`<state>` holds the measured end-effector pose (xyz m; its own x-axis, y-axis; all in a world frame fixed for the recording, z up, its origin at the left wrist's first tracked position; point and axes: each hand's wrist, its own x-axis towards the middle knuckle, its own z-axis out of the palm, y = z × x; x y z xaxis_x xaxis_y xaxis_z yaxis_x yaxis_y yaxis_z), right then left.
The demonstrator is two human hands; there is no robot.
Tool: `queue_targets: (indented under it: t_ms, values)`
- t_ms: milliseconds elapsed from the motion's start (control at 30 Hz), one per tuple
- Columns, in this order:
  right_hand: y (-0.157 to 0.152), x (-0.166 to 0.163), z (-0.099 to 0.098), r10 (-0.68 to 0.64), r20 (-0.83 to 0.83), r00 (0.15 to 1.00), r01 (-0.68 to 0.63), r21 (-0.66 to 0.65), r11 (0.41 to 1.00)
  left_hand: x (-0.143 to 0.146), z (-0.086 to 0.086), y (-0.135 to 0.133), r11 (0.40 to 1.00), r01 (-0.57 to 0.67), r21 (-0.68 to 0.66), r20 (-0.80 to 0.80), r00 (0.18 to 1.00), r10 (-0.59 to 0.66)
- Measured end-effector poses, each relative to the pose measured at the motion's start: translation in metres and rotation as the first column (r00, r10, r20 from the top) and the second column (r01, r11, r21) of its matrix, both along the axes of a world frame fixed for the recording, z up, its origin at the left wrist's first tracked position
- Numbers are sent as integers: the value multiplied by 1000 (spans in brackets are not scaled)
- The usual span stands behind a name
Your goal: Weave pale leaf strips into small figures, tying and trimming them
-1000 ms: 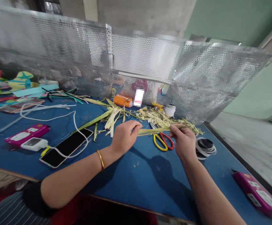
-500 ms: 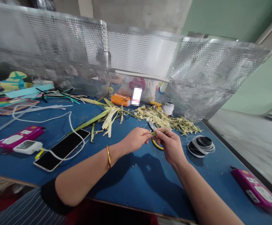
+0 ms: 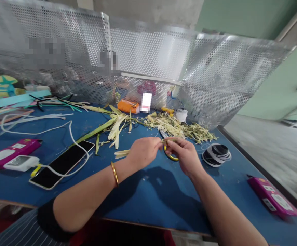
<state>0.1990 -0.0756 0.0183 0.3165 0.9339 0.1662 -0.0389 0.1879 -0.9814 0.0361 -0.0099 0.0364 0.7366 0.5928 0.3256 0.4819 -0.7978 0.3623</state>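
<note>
Craft workshop, by the scissors (image 3: pixel 173 158) and plant clippings (image 3: pixel 171 125) on its worktable (image 3: pixel 138 208).

Pale yellow strips (image 3: pixel 122 154), blue tabletop (image 3: pixel 143 205), yellow scissor handle (image 3: pixel 173 158), white-striped sleeve (image 3: pixel 20 227).

The one camera, worn on the head, looks from above the surface's (image 3: pixel 225 198) near edge, facing forward and down across it, close over the left hand (image 3: pixel 144 150) and right hand (image 3: pixel 186 155), reaching the screen (image 3: pixel 148 48) beyond its far edge.
</note>
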Motion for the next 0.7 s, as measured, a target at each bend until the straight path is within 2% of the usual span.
queue_targets:
  t_ms: [67,100,133,167,233,267,333,400,467,533,700]
  values:
    - [-6,19,3,-94,244,965,95,5,995,-8,5,4,998,-49,-34,22,999,49]
    - [-12,29,2,-179,390,903,181,33,983,-12,6,7,996,-64,-59,41,997,67]
    - [-19,37,0,-222,558,800,233,52,971,-17,8,9,992,-87,-88,60,994,92]
    - [-27,42,-4,-209,705,677,245,52,968,-22,9,10,987,-105,-119,77,990,115]
    - [-47,44,-16,-54,883,466,156,-22,987,-31,9,12,978,-129,-167,110,983,148]
    - [-57,40,-23,28,929,369,105,-72,992,-34,8,11,974,-131,-182,123,980,155]
    - [-73,27,-37,113,972,204,35,-123,992,-38,8,8,974,-121,-194,147,978,150]
    - [-81,12,-48,111,991,76,44,-114,992,-38,8,3,978,-93,-188,161,979,124]
    - [-81,1,-54,89,996,0,75,-89,993,-36,7,-2,982,-68,-178,162,982,98]
    - [-77,-7,-55,75,996,-40,105,-70,992,-34,6,-4,983,-57,-175,147,986,83]
    - [-78,-20,-55,62,995,-74,136,-52,989,-34,2,0,979,-83,-188,130,986,108]
